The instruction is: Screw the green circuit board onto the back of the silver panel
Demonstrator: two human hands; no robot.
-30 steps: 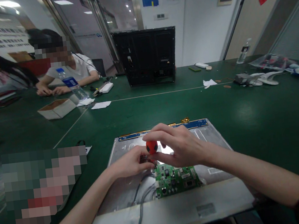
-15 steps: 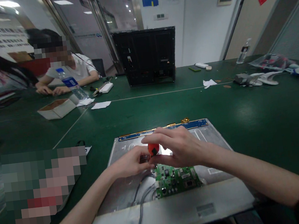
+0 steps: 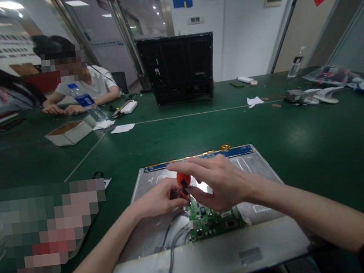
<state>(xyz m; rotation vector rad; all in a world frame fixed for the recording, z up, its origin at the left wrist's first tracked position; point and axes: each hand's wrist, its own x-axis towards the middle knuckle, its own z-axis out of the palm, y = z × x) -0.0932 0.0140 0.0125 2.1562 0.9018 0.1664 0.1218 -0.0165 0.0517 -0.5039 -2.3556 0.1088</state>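
A screwdriver (image 3: 183, 180) with an orange-red and black handle stands nearly upright over the upper left corner of a green circuit board (image 3: 214, 220). My right hand (image 3: 223, 180) is curled about its handle, index finger stretched over the top and thumb at the lower right side. My left hand (image 3: 161, 196) is closed low on the screwdriver, thumb and fingers pinched near the shaft; its tip is hidden. The board lies on the metal back of a display panel (image 3: 265, 175). Grey cables (image 3: 172, 251) run from the board's left side over the panel's near edge.
A blue circuit strip (image 3: 239, 151) edges the panel's far side. Farther back are a black monitor housing (image 3: 181, 68), a small open box (image 3: 70, 134), a water bottle (image 3: 87, 101) and white paper (image 3: 123, 128). Two people sit at the left. White and grey items (image 3: 312, 95) lie at the right.
The screwdriver handle has tilted slightly left, and my right thumb has drawn back to the right, showing more of it. My left hand has barely moved. Another person's hand at far left has withdrawn.
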